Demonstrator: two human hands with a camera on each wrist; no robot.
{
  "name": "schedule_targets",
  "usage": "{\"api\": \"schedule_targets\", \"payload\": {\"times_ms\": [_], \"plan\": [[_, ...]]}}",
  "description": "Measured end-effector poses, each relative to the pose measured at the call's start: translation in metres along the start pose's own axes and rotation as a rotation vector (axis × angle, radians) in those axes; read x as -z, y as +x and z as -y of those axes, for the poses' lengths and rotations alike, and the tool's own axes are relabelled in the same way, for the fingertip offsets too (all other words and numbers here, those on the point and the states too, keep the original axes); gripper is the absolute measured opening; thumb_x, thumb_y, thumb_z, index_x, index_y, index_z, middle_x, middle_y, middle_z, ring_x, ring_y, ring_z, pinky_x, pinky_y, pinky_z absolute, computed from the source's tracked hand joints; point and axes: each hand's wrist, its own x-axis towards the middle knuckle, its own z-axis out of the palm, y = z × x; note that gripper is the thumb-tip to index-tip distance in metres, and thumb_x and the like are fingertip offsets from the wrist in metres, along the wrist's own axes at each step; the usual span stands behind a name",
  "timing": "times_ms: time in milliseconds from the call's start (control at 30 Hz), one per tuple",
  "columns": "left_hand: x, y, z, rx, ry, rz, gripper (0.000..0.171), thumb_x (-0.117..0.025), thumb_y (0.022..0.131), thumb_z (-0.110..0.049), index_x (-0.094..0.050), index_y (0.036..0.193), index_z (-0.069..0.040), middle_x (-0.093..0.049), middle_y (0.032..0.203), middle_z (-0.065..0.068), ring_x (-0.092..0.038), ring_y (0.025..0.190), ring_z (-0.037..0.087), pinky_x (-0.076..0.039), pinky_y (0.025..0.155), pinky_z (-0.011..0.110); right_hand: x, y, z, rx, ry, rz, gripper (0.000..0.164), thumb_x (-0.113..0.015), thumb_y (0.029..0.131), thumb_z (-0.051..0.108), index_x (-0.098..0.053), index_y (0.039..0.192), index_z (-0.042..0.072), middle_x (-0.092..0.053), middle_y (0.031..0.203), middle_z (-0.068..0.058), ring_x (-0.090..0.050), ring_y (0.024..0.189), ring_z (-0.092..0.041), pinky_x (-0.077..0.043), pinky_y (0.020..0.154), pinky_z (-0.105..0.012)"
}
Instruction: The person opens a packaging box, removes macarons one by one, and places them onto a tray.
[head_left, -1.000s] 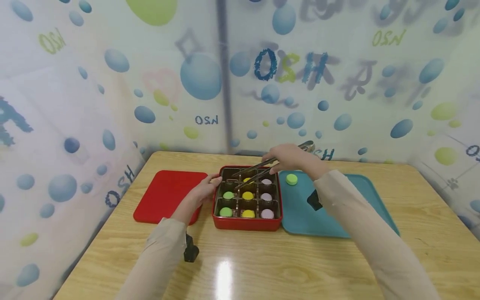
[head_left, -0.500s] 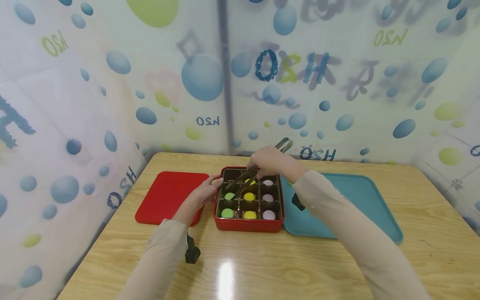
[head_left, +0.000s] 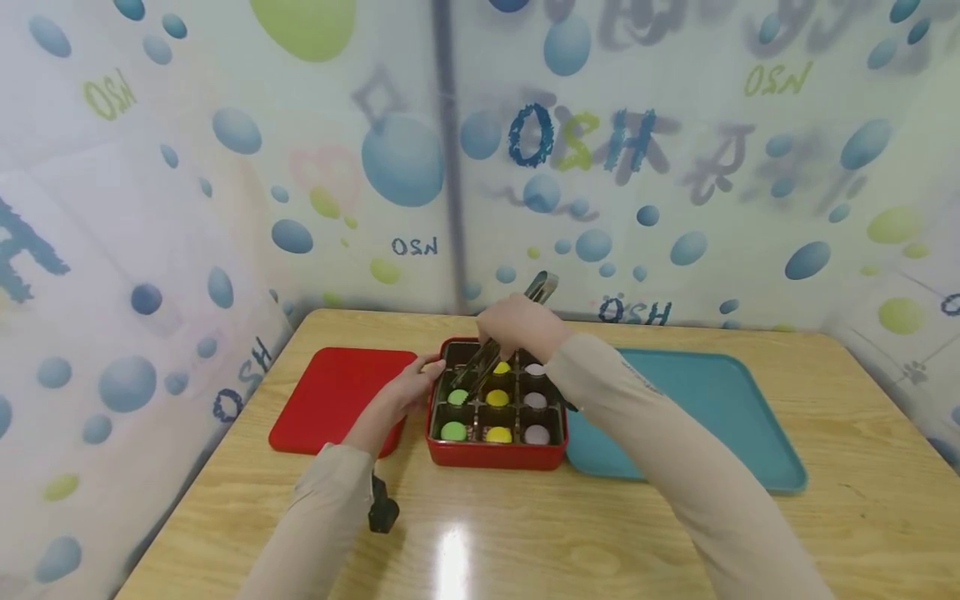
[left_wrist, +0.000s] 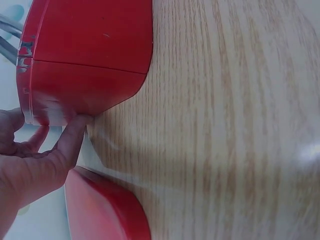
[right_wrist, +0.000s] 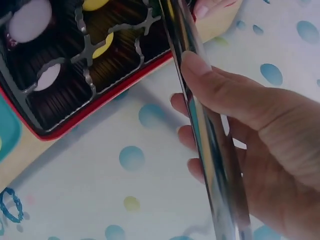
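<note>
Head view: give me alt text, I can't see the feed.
A right hand holds metal tongs reaching into the left column of a divided red box of round green, yellow and pale purple pieces, while the left hand touches the box's left edge. A flat red panel lies left of the box and a blue tray right, on a wooden table.

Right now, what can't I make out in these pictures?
Right wrist view: tips of the tongs, cut off by the top edge.
Head view: whether those tips touch the farther green macaron; too small to tell.
Head view: part of the blue tray, hidden behind the right sleeve.
Left wrist view: the inside of the red box, hidden by its walls.
</note>
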Motion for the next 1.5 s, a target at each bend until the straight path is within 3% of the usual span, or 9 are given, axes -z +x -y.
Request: {"api": "schedule_targets", "payload": {"times_ms": [200,533,833,1000,1500], "plan": [[-0.002,0.001,0.002,-0.005,-0.012,0.013,0.056,-0.037,0.098,-0.039,-0.018,0.145,-0.019,-0.037,0.140,0.019,-0.040,0.127,0.033,-0.040,0.098,0.050,-0.003,0.008,0.005,0.011,0.002,0.030,0.036,-0.068,0.082,0.012,-0.063,0.117,0.018,-0.062,0.119,0.001,-0.058,0.107,-0.020,-0.048,0.089,-0.032],[0.002,0.000,0.003,-0.008,0.020,0.001,0.056,-0.037,0.097,-0.041,-0.018,0.145,-0.019,-0.033,0.142,0.018,-0.038,0.128,0.032,-0.043,0.095,0.046,-0.014,0.005,-0.002,0.077,-0.053,-0.043,0.036,-0.064,0.085,0.023,-0.061,0.120,0.021,-0.061,0.121,0.004,-0.056,0.111,-0.018,-0.046,0.092,-0.034],[0.001,0.000,0.002,-0.016,0.021,0.003,0.055,-0.036,0.098,-0.039,-0.018,0.146,-0.018,-0.032,0.143,0.019,-0.035,0.129,0.034,-0.041,0.097,0.050,-0.010,-0.010,-0.017,0.082,-0.017,-0.100,0.035,-0.064,0.086,0.024,-0.060,0.121,0.026,-0.062,0.120,0.004,-0.059,0.105,-0.018,-0.050,0.082,-0.034],[0.001,0.000,0.002,-0.011,0.012,-0.004,0.055,-0.036,0.098,-0.038,-0.018,0.146,-0.018,-0.032,0.142,0.019,-0.034,0.130,0.034,-0.038,0.099,0.051,-0.008,-0.020,-0.025,0.090,0.002,-0.102,0.038,-0.063,0.086,0.024,-0.058,0.124,0.024,-0.060,0.124,0.003,-0.059,0.106,-0.019,-0.050,0.081,-0.035],[0.000,0.001,0.003,-0.023,-0.017,0.002,0.056,-0.035,0.099,-0.037,-0.015,0.146,-0.015,-0.035,0.139,0.021,-0.035,0.129,0.037,-0.037,0.099,0.054,-0.008,-0.054,-0.057,0.097,0.039,-0.198,0.038,-0.064,0.085,0.024,-0.060,0.122,0.017,-0.064,0.111,-0.004,-0.060,0.093,-0.022,-0.049,0.071,-0.034]]}}
